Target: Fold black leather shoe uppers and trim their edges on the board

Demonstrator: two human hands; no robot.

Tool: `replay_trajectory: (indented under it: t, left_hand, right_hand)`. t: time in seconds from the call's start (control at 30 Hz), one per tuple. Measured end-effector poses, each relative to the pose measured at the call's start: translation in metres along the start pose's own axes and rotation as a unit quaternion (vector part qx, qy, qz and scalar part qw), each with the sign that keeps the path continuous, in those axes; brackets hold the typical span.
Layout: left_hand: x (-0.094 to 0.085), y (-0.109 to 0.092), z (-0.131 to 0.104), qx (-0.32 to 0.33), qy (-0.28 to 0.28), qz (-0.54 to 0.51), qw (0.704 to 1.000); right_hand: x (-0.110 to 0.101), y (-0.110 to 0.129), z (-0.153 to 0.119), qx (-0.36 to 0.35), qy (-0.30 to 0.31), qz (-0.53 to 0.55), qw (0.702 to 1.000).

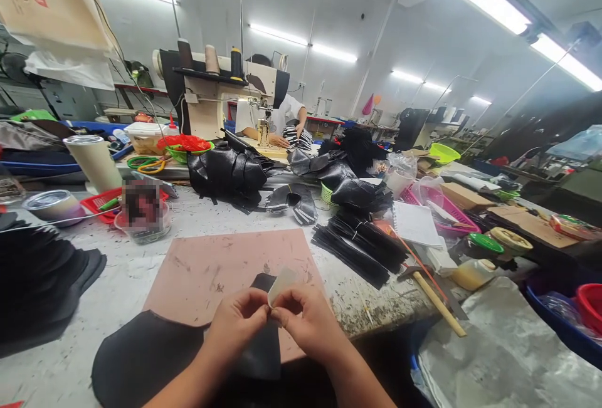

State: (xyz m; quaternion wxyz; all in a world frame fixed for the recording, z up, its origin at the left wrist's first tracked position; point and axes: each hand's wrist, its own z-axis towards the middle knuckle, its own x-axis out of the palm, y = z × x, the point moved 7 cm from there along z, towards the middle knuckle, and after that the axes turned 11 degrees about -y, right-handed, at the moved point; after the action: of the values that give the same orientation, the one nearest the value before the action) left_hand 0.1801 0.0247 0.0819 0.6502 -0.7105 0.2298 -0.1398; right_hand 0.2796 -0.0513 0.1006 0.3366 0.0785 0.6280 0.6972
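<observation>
My left hand (pixel 240 315) and my right hand (pixel 306 318) meet over the near edge of a pink mat (pixel 197 264). Both pinch a small whitish strip (pixel 281 282) between thumb and fingers, its upper end sticking up above the fingertips. Whether it is paper, tape or fabric I cannot tell. Under my hands lies a black, leather-like cut piece (pixel 145 358), its wide rounded part to the left and another part showing below my wrists. A dark tip of it also shows behind my fingers.
Stacked black pieces (pixel 37 276) stand at the left. Bundled black strips (pixel 362 245) and a wooden-handled hammer (pixel 439 304) lie right. Glossy black pieces (pixel 226 173) sit ahead, before a sewing machine (pixel 211 88). A co-worker's hands (pixel 301 123) hold striped pieces behind it.
</observation>
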Motion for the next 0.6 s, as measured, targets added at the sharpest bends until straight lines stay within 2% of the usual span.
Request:
replay_trajectory:
  t: [0.23,0.4,0.6]
  left_hand:
    - [0.007,-0.008,-0.009,0.073,0.034,0.059,0.995]
    - [0.003,-0.008,-0.012,0.117,0.015,0.098,0.988]
    - [0.001,-0.014,-0.014,0.152,0.009,0.145,0.978]
  right_hand:
    - [-0.002,-0.002,-0.002,-0.033,-0.007,-0.009,0.999]
    - [0.004,-0.015,-0.003,-0.004,0.032,0.098,0.995]
    - [0.003,-0.016,-0.004,-0.030,0.039,0.071,0.996]
